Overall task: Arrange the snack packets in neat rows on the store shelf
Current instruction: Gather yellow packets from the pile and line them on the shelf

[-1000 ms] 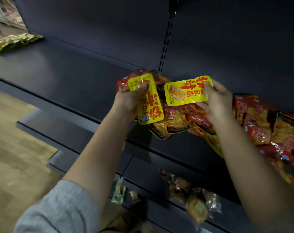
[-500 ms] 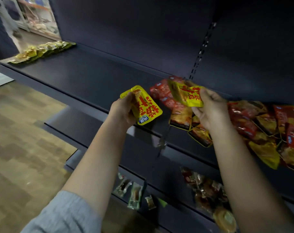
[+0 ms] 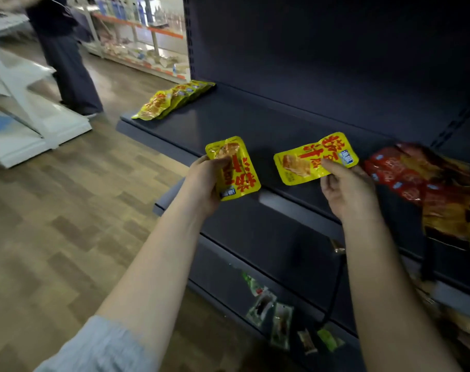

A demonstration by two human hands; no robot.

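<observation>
Both hands have come away from the heap of red and yellow packets [image 3: 440,189] at the right of the shelf [image 3: 255,124], and the view has swung left, so that the yellow row [image 3: 172,99] at the far left end now shows in full. That suggests the sorting step is done and the two picked packets are on their way to join that row. The left hand [image 3: 204,183] grips one yellow packet [image 3: 235,167] upright, thumb pressed across its front and the other fingers curled behind it. The right hand [image 3: 346,189] pinches a second yellow packet [image 3: 315,159] by its lower edge, held sideways, thumb on the front and fingers behind. Both packets hang above the near lip of the dark shelf, touching nothing else. Between heap and row the shelf surface is bare. A lower shelf holds small green sachets [image 3: 276,315]. Beyond lie a wood-pattern floor [image 3: 54,237], a standing person [image 3: 64,55] and another stocked rack [image 3: 142,44].
</observation>
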